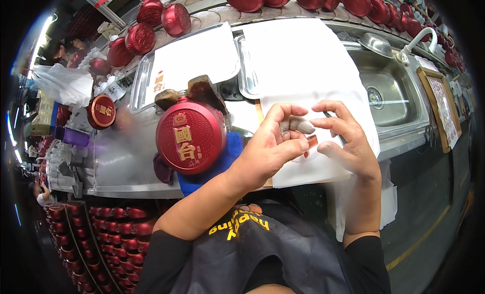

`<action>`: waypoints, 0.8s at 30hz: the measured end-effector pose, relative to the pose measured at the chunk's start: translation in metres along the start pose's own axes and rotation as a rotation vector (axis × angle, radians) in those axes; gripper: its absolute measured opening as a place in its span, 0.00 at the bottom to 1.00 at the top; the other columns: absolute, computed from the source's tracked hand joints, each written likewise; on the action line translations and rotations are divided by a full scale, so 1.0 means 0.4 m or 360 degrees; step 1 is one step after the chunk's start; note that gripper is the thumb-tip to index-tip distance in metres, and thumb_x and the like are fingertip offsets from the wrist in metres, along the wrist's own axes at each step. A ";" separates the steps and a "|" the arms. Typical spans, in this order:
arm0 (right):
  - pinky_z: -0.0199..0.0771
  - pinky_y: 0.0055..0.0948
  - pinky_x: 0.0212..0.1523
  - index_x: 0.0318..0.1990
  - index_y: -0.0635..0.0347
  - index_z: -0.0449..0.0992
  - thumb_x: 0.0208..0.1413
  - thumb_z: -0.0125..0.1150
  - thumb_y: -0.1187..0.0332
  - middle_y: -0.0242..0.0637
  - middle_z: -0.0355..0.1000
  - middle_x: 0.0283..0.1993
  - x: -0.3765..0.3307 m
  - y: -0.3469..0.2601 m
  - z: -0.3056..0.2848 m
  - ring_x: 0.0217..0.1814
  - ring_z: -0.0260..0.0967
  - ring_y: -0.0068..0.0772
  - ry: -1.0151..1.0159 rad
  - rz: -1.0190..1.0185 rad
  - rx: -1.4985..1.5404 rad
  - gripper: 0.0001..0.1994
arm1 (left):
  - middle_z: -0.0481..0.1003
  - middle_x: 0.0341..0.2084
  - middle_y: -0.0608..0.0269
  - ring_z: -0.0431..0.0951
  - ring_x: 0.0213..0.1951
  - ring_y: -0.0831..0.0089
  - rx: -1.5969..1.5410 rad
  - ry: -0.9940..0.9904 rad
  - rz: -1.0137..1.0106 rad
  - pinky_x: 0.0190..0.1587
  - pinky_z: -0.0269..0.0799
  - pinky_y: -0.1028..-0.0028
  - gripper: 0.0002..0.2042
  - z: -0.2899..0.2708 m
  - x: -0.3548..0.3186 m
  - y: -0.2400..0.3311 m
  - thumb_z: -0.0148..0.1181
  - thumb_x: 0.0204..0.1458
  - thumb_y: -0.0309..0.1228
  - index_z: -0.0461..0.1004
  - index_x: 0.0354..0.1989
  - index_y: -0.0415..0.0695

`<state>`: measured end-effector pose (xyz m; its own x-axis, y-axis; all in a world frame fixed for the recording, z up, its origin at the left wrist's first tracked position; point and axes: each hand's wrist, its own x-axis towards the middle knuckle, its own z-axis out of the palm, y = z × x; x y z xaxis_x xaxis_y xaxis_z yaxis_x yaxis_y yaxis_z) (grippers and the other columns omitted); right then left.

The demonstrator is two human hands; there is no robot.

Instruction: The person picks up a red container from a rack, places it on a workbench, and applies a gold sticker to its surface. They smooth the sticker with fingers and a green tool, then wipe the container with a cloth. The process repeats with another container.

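The left hand point(275, 145) was curled near the loosely bent right hand point(356, 140), by whose fingers a thin dark stick point(328, 114) was seen; whether either was closed on anything could not be told. Between them, over white sheets point(303, 56), a small red-orange piece point(312, 141) was seen, judged light, thin, easily creased, best held by its edges.

the metal surface point(118, 172) lies left of the steel sink point(379, 74). a white tap point(413, 43) rises at the sink's far right corner; a wood-framed board point(440, 103) stands right of the sink. nearer than the sink, a yellow line point(418, 238) crosses dark floor point(422, 200). far left of the sink, white strip lights point(42, 35) glow.
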<state>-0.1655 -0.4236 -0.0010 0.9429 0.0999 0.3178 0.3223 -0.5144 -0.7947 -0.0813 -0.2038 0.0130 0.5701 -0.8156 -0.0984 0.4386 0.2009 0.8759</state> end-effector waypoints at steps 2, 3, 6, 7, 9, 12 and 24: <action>0.67 0.27 0.52 0.57 0.60 0.80 0.48 0.66 0.75 0.41 0.68 0.63 0.009 -0.002 -0.001 0.63 0.67 0.34 -0.0017 -0.0023 0.0032 0.24 | 0.70 0.51 0.57 0.76 0.53 0.73 0.0043 0.0014 0.0043 0.64 0.71 0.65 0.25 -0.002 0.002 -0.004 0.57 0.60 0.20 0.58 0.65 0.38; 0.67 0.28 0.52 0.57 0.60 0.80 0.49 0.66 0.75 0.41 0.68 0.63 0.010 -0.003 -0.001 0.63 0.67 0.34 -0.0025 0.0012 0.0051 0.23 | 0.70 0.51 0.57 0.75 0.52 0.74 0.0041 0.0006 0.0083 0.65 0.70 0.65 0.25 -0.002 0.004 -0.006 0.56 0.60 0.19 0.58 0.65 0.38; 0.67 0.30 0.55 0.56 0.61 0.80 0.52 0.65 0.74 0.40 0.68 0.63 0.014 -0.002 0.004 0.62 0.66 0.34 -0.0013 0.0133 0.0189 0.22 | 0.67 0.52 0.58 0.74 0.50 0.77 0.0117 0.0017 0.0215 0.65 0.72 0.65 0.24 -0.002 0.008 -0.012 0.53 0.60 0.16 0.58 0.65 0.37; 0.67 0.31 0.56 0.56 0.62 0.80 0.53 0.65 0.74 0.40 0.68 0.62 0.015 -0.001 0.006 0.62 0.66 0.34 -0.0007 0.0159 0.0271 0.21 | 0.67 0.52 0.58 0.73 0.49 0.78 0.0164 0.0025 0.0245 0.64 0.72 0.65 0.24 -0.002 0.009 -0.012 0.52 0.60 0.15 0.58 0.65 0.37; 0.67 0.32 0.59 0.55 0.63 0.80 0.56 0.64 0.73 0.40 0.67 0.62 0.019 -0.002 0.013 0.62 0.66 0.34 -0.0028 0.0215 0.0475 0.18 | 0.67 0.52 0.58 0.73 0.49 0.79 0.0581 0.0032 0.0440 0.63 0.74 0.66 0.24 -0.002 0.009 -0.011 0.50 0.60 0.14 0.58 0.65 0.37; 0.68 0.31 0.56 0.52 0.64 0.80 0.61 0.64 0.69 0.39 0.66 0.61 0.035 -0.004 0.023 0.58 0.67 0.31 -0.0112 0.0244 0.0706 0.14 | 0.69 0.50 0.56 0.77 0.43 0.76 0.1139 0.0116 0.0820 0.51 0.79 0.69 0.25 -0.002 0.010 -0.008 0.48 0.55 0.09 0.62 0.63 0.36; 0.69 0.29 0.55 0.35 0.61 0.77 0.61 0.67 0.70 0.39 0.70 0.53 0.148 0.028 -0.009 0.53 0.70 0.29 -0.0046 0.0049 0.0433 0.06 | 0.67 0.53 0.41 0.74 0.48 0.52 0.1566 0.0355 0.1132 0.51 0.74 0.63 0.28 -0.036 0.027 0.038 0.53 0.51 0.12 0.65 0.63 0.37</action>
<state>-0.1063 -0.4266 0.0107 0.9533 0.1143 0.2795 0.3006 -0.2702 -0.9147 -0.0586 -0.2018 0.0184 0.6164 -0.5624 0.5511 -0.6718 -0.0105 0.7407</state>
